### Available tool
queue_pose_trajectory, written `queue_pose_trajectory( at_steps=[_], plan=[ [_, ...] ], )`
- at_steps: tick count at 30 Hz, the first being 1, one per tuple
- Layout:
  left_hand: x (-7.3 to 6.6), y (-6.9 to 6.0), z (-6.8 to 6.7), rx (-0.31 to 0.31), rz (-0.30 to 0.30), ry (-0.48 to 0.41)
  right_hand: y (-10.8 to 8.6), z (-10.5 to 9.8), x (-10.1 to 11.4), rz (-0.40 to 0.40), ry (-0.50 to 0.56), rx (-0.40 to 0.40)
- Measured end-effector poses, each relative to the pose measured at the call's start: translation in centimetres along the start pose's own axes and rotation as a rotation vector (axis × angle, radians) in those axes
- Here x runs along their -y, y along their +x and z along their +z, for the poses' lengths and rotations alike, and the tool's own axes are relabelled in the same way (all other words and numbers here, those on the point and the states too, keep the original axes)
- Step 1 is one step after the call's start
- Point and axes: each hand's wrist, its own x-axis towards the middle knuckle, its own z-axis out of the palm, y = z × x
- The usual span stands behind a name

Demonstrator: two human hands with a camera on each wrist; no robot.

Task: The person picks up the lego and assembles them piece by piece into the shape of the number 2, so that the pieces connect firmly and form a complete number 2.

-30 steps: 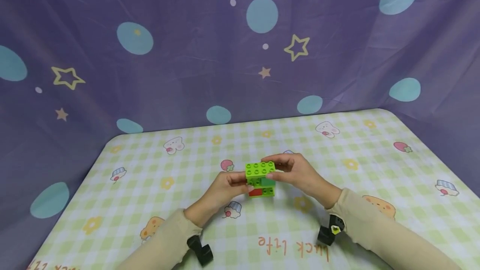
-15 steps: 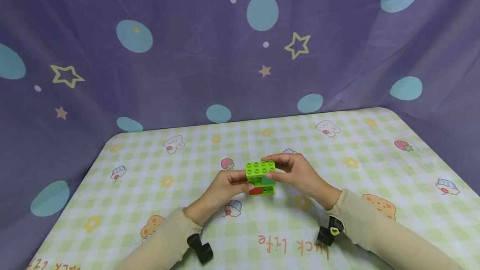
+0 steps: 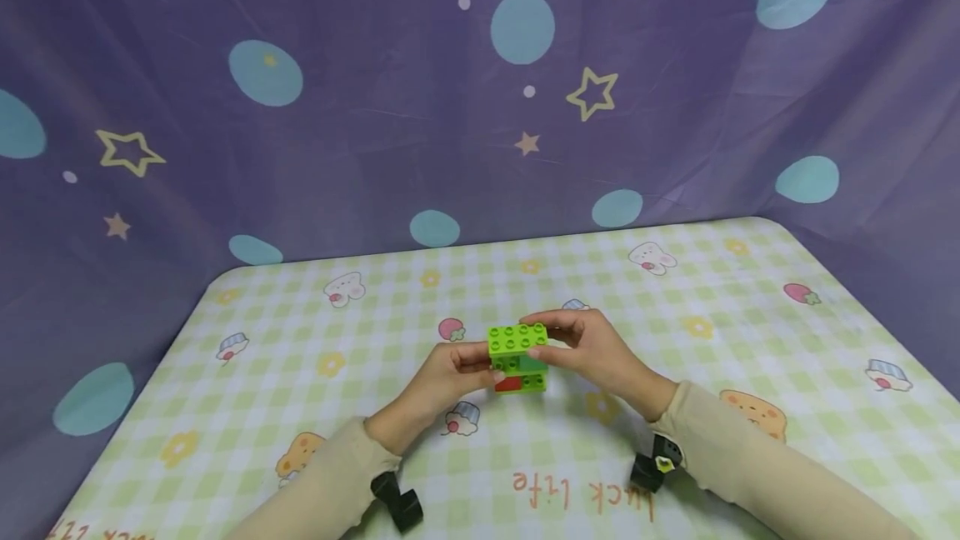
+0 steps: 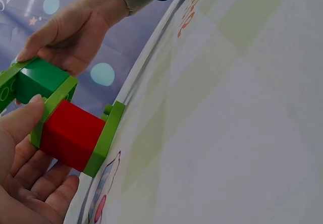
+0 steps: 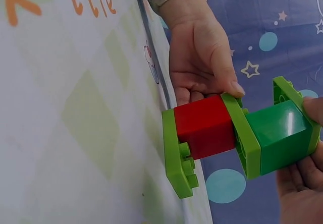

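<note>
A stack of toy building bricks stands upright between my hands near the middle of the table. Its top is a light green studded plate (image 3: 517,338). Beneath that come a dark green brick (image 5: 280,135), a light green middle plate (image 5: 242,133), a red brick (image 4: 73,135) and a light green bottom plate (image 5: 176,153). From the left side, my left hand (image 3: 438,377) pinches the stack at the middle plate, its thumb in front. My right hand (image 3: 592,348) grips the top plate and dark green brick from the right. Part of each hand's fingers is hidden behind the bricks.
A checked cloth (image 3: 420,482) with printed cartoons and letters covers the table. Behind the far edge hangs a purple curtain (image 3: 337,157) with stars and blue ovals. Black camera mounts (image 3: 397,502) sit at both wrists, below the sleeves.
</note>
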Motion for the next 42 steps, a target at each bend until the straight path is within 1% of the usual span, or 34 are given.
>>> queue_pose_trajectory(
  at_steps=[3, 6, 12, 17, 22, 27, 33, 38, 42],
  plan=[
    [0.0, 0.0, 0.0, 0.023, -0.003, -0.033, -0.1, 0.1, 0.0, -0.007, 0.003, -0.008],
    [0.1, -0.1, 0.0, 0.025, -0.015, -0.051, -0.2, 0.2, -0.2, -0.01, 0.015, -0.01],
    [0.7, 0.0, 0.0, -0.004, -0.041, -0.019, -0.4, 0.4, -0.5, 0.015, 0.043, -0.007],
    [1.0, 0.0, 0.1, -0.011, -0.036, 0.017, -0.5, 0.5, -0.6, 0.039, 0.078, -0.001],
    [1.0, 0.0, 0.2, -0.015, -0.04, 0.014, -0.4, 0.5, -0.7, 0.034, 0.091, 0.0],
    [0.9, 0.0, 0.1, -0.018, -0.038, 0.013, -0.4, 0.5, -0.9, -0.001, 0.076, 0.003],
    [0.6, 0.1, 0.1, -0.013, -0.031, 0.015, -0.4, 0.4, -0.6, -0.044, 0.028, 0.008],
    [0.3, 0.1, 0.1, -0.022, -0.047, 0.021, -0.3, 0.2, -0.3, -0.046, 0.014, 0.012],
    [0.2, 0.1, 0.1, -0.017, -0.044, 0.031, -0.2, 0.1, -0.2, -0.04, 0.009, 0.013]
  ],
)
